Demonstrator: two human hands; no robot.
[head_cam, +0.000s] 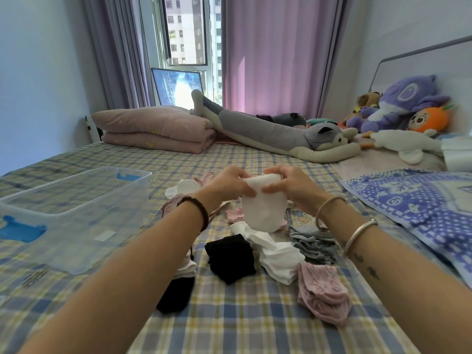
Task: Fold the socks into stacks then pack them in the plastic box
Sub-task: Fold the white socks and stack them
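Observation:
A white sock (pixel 263 210) hangs above the bed, held at its cuff by both hands. My left hand (pixel 227 185) pinches the cuff's left side and my right hand (pixel 286 183) grips its right side. Below lie loose socks on the checked sheet: a black pair (pixel 229 256), white socks (pixel 278 259), a grey pile (pixel 315 242), a pink pair (pixel 323 292), and a black sock (pixel 175 293) under my left forearm. A clear plastic box (pixel 84 200) with blue latches stands empty at the left.
Folded pink quilts (pixel 155 129) and a long grey plush (pixel 275 134) lie across the far side of the bed. Several stuffed toys (pixel 398 106) crowd the headboard at right. A blue patterned blanket (pixel 419 205) covers the right edge.

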